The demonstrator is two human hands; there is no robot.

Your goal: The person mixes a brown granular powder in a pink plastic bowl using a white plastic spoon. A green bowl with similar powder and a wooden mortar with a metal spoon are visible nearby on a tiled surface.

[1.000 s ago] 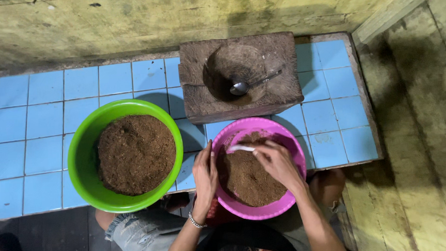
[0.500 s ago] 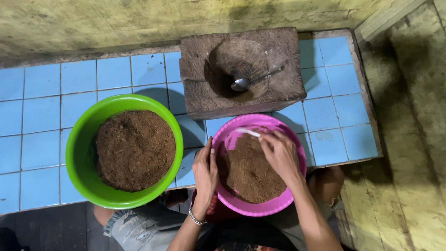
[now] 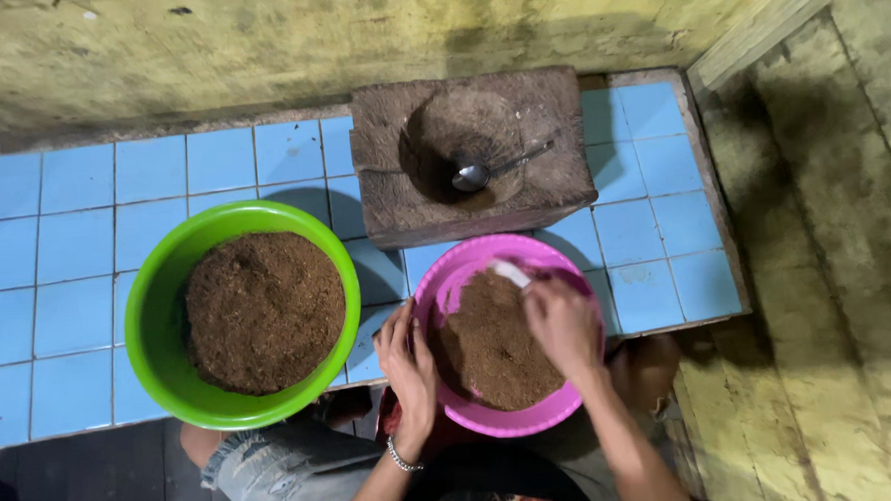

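So the pink bowl (image 3: pixel 445 291) is round, smooth plastic, sitting at the near edge of the blue tiled floor (image 3: pixel 85 256) and packed with a mound of coarse brown powder (image 3: pixel 490 344). The right hand (image 3: pixel 561 321) is curled over the powder, pinching a small white scoop (image 3: pixel 512 273) whose long axis runs diagonally, free end aimed up-left toward the bowl's far rim. The left hand (image 3: pixel 406 362) lies flat and open against the bowl's left rim, fingers spread. Just left there's a bigger green bowl (image 3: pixel 153 313), same crumbly brown stuff inside. Behind the pink one sits a rough, blocky stone mortar (image 3: pixel 553 181) with a metal spoon (image 3: pixel 477 172) in its hollow, handle pointing right.
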